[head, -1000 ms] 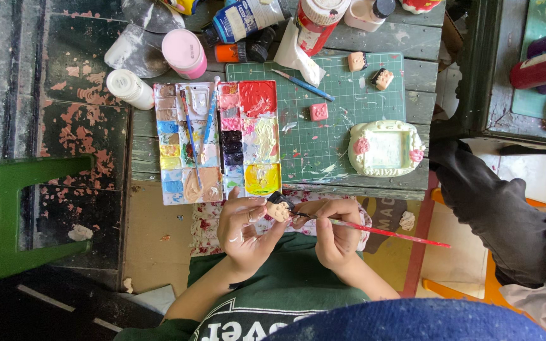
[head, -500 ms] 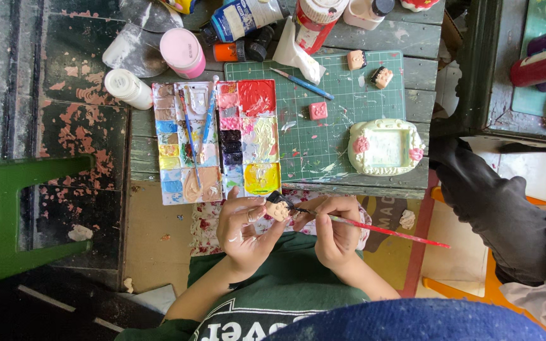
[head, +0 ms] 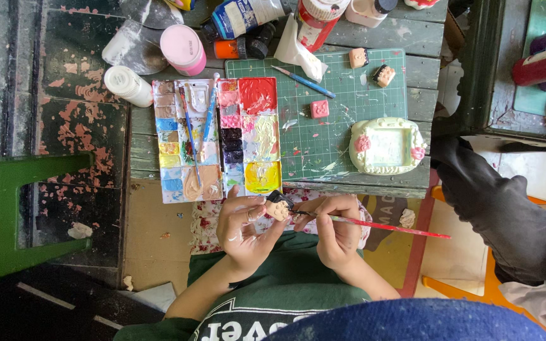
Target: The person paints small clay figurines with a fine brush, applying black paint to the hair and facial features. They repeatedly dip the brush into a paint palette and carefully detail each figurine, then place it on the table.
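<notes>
Holding a small figure [head: 278,208] pinched in our left hand [head: 242,228], our right hand [head: 335,228] grips a paintbrush [head: 374,225]. We judge a slip could smear wet paint across its face.

We see paint packages at the tabletop's far edge — a blue-labelled bottle [head: 244,16], a red-and-white bottle [head: 319,19], a pink jar [head: 183,49] to their left.

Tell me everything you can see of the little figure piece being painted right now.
The small figure piece is a tiny head-like lump, pale peach with a black cap of paint on top, looking like clay or plaster. It is pinched between the fingertips of the left hand, held in the air just below the table's near edge, under the paint palette. The tip of the red-handled brush, held in the right hand, touches its right side. Finer detail is too small to tell.
</notes>
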A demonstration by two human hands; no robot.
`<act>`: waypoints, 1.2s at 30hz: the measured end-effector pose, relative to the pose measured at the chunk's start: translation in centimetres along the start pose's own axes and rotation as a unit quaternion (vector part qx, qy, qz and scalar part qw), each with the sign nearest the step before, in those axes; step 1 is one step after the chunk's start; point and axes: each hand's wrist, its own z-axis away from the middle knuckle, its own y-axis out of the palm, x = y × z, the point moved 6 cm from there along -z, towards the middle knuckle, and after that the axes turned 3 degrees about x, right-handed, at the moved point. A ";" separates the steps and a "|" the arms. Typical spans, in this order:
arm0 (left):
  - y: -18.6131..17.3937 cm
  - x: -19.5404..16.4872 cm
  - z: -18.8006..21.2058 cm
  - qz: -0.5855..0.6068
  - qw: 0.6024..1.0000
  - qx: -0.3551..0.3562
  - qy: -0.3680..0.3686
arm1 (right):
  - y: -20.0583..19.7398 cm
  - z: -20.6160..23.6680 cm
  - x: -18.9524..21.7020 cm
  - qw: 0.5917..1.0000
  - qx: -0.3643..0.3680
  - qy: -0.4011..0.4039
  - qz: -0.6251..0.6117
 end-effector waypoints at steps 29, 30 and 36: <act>-1.6 -0.7 1.6 -0.030 1.000 0.004 0.003 | 1.2 1.9 -0.2 0.999 -0.028 0.013 -0.030; -1.6 -0.7 1.5 -0.032 0.999 0.003 0.006 | 1.2 1.8 -0.3 0.999 -0.027 0.011 -0.027; -1.6 -0.7 1.1 -0.056 0.998 0.009 0.013 | 1.4 1.6 -0.6 0.999 -0.022 0.005 -0.028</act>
